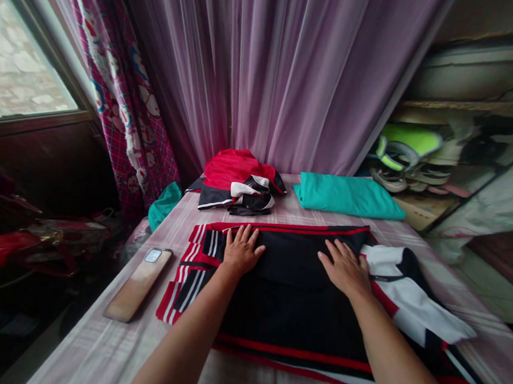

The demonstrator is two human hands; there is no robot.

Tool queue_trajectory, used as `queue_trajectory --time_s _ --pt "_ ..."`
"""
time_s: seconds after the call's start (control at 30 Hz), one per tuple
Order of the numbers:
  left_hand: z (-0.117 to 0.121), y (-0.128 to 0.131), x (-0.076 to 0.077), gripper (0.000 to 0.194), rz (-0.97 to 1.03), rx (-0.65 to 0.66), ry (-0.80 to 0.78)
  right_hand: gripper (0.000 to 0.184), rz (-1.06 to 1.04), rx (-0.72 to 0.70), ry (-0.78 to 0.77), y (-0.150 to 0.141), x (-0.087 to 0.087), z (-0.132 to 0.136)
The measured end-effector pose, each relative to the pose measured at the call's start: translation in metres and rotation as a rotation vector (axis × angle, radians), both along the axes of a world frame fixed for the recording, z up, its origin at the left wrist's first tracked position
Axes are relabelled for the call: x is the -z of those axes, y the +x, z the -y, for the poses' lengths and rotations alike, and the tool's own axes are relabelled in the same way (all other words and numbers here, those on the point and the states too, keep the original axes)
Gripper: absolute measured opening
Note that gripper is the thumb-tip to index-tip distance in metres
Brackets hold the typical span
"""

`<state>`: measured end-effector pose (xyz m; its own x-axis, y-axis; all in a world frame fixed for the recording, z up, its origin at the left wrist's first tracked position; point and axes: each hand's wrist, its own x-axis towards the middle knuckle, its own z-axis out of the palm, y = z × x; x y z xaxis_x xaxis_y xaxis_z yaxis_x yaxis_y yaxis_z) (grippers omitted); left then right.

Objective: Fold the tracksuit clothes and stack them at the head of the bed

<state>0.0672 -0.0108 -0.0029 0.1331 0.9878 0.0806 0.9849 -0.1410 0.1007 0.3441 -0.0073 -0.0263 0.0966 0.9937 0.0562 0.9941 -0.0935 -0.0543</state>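
Upper centre: a purple curtain (312,51) hangs in long vertical folds. Upper left: a window frame (49,51) borders pale stonework (2,64), with a magenta patterned curtain (123,102) to its right. Left of centre: a phone (139,287) lies camera side up. Right: shoes (389,180) rest below a lime-green article (414,138).

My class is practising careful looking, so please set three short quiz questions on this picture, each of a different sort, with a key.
1. True or false: the left hand and the right hand both rest on the dark garment.
2. What colour is the cloth to the right of the red pile? A: yellow, B: turquoise, C: brown.
3. Fill in: in the picture, the phone lies to the ___ of the dark garment.
Key: 1 true; 2 B; 3 left.
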Motion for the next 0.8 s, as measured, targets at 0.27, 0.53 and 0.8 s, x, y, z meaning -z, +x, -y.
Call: queue_trajectory --time_s 0.27,0.53,0.8 --pt "0.017 -0.071 -0.014 0.060 -0.067 -0.071 -0.047 0.061 -0.015 -0.015 0.030 0.000 0.001 0.000" --pt "0.018 -0.077 -0.007 0.060 -0.056 -0.086 0.013 0.061 -0.015 -0.004 0.025 0.000 0.001 0.001" --pt "0.020 -0.078 -0.007 0.056 -0.053 -0.091 0.058 0.059 -0.005 -0.012 0.061 0.003 0.007 0.000"
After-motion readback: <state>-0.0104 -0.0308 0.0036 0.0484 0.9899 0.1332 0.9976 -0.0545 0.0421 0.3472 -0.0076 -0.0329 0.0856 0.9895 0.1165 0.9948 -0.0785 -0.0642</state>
